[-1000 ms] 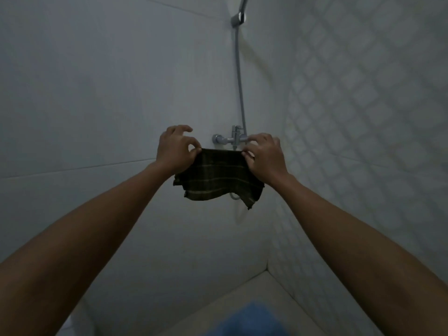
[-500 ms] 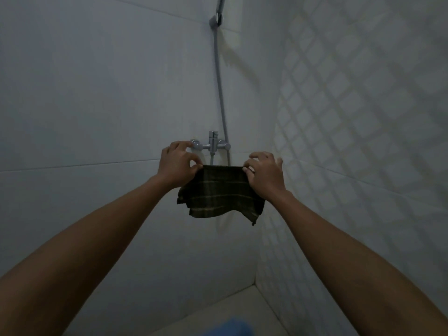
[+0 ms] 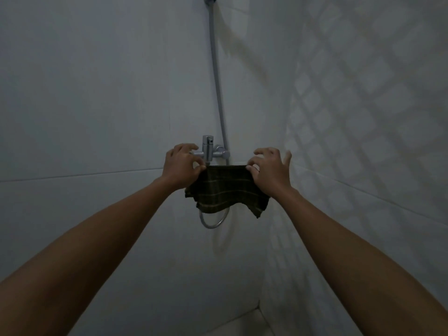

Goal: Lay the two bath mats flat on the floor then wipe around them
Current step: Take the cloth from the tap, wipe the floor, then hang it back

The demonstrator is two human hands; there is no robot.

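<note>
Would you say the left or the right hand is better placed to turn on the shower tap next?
Left, probably. The left hand pinches the cloth right beside the tap; the right hand is farther off.

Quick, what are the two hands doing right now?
Left hand: pinching the top left corner of the dark green checked cloth.
Right hand: pinching the cloth's top right corner, other fingers spread.

Shower tap [image 3: 209, 151] and hose [image 3: 218, 93] close behind; bare wall [image 3: 84, 105] left.
</note>
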